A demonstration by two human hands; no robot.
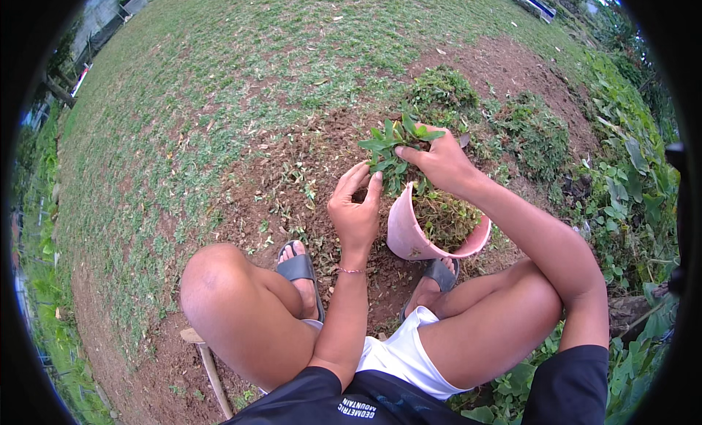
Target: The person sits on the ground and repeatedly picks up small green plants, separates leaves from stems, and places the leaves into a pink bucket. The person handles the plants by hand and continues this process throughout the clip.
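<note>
My right hand (pixel 447 159) grips a bunch of green leafy plants (pixel 392 145), with the thumb pressed over the stems. My left hand (pixel 355 203) is just left of and below the bunch. Its thumb and fingers are apart, their tips at the edge of the leaves; whether they touch is hard to see. Below the bunch a pink plastic bucket (pixel 400 230) with a jagged, broken-looking rim leans toward me. Pulled weeds and dry roots (pixel 447 219) fill much of it. The stems' lower ends are partly hidden behind my right hand.
Loose brown soil (pixel 263 189) with plant scraps lies before my sandaled feet. Weed piles (pixel 532 132) sit beyond the bucket to the right. Leafy vines (pixel 625 189) border the right side. A wooden-handled tool (pixel 213 375) lies by my left knee. Patchy grass (pixel 219 79) stretches ahead.
</note>
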